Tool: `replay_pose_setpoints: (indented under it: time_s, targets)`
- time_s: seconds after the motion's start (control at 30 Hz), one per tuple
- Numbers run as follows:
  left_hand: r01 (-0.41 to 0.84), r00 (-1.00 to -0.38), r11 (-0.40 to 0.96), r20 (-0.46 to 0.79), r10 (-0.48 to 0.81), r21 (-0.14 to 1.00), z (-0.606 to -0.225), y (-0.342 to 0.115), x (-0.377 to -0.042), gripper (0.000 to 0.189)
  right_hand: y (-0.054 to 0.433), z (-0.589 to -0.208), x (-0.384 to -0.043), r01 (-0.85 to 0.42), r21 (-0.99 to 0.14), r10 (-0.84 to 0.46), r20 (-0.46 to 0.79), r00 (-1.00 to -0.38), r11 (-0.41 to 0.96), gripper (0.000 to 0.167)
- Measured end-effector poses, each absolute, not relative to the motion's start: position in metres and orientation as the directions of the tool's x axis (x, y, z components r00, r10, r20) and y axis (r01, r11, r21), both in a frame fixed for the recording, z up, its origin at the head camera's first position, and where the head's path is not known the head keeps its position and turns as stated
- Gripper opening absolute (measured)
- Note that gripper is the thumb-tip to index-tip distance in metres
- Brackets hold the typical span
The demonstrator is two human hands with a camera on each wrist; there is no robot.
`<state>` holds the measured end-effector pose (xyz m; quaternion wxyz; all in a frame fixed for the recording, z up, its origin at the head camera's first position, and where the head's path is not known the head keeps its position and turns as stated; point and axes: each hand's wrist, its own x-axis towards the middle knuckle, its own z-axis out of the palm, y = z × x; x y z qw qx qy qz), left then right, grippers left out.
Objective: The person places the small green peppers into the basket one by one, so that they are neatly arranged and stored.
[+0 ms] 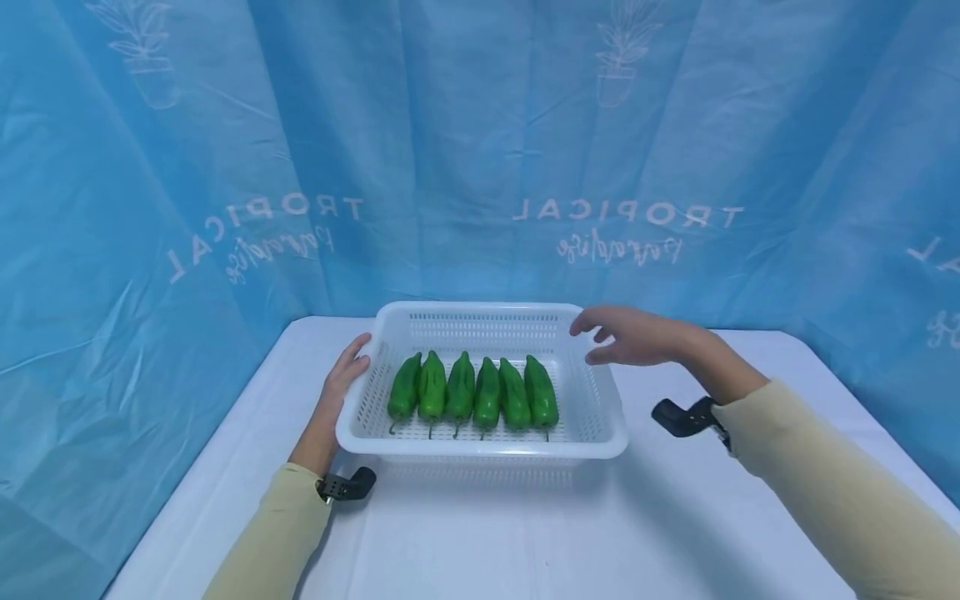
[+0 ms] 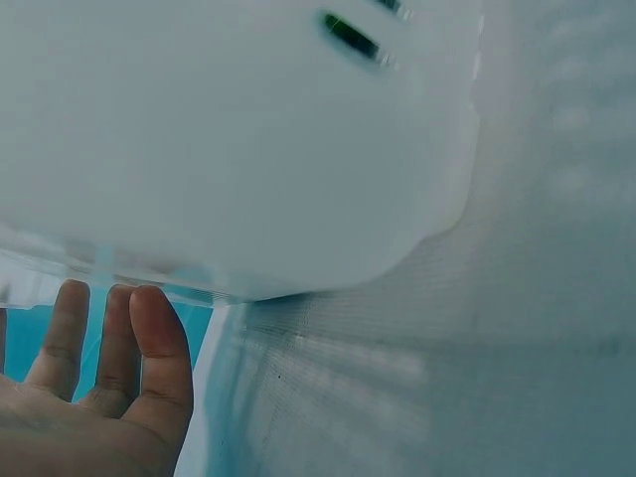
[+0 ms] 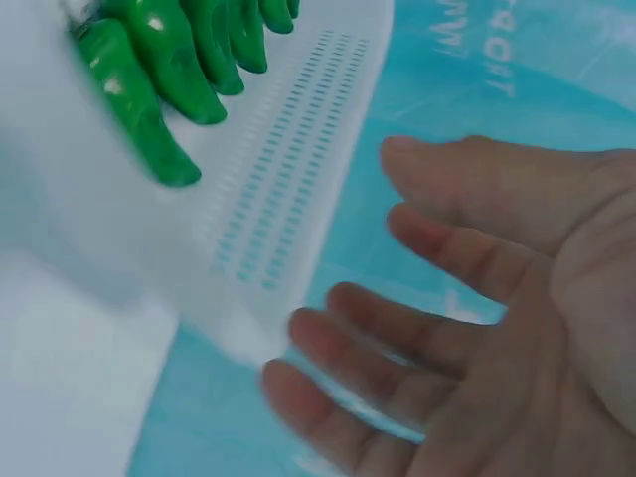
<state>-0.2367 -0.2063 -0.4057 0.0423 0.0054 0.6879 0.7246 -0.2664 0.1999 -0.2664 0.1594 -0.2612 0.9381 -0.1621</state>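
Note:
A white plastic basket (image 1: 480, 448) with slotted walls holds several green peppers (image 1: 487, 396) in a side-by-side row, stems toward me. My left hand (image 1: 341, 392) is at the basket's left side, fingers extended along its outer wall. In the left wrist view, the left fingers (image 2: 159, 338) reach up to the basket's edge from below. Over the back right corner hovers my right hand (image 1: 633, 335), thumb and fingers apart and loosely bent, nothing between them. The right wrist view has the right fingertips (image 3: 288, 383) beside the basket's rim.
The basket stands on a table with a white cover (image 1: 442, 533). Blue printed curtains (image 1: 465, 167) hang behind the table and along both sides, close to its back edge. Each wrist wears a black strap with a camera (image 1: 682, 417).

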Motion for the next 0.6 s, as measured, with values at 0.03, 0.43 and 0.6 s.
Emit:
replay_pose_setpoints:
  time_s: [0.03,0.43,0.6]
  targets:
    - [-0.052,-0.996,-0.057,-0.048,0.069,0.997,-0.406,-0.206,-0.237,0.055,0.208,-0.265,-0.259,-0.448,-0.373,-0.542,-0.202,-0.816,0.813,0.046]
    - [-0.058,-0.995,-0.088,-0.051,0.084,0.994,-0.405,-0.204,-0.237,0.056,0.347,-0.296,-0.202,-0.266,-0.310,-0.371,-0.357,-0.857,0.913,0.066]
    - [-0.062,-0.994,-0.085,-0.054,0.090,0.994,-0.405,-0.206,-0.237,0.057,0.395,-0.327,-0.206,-0.182,-0.184,-0.238,-0.356,-0.904,0.966,0.068]
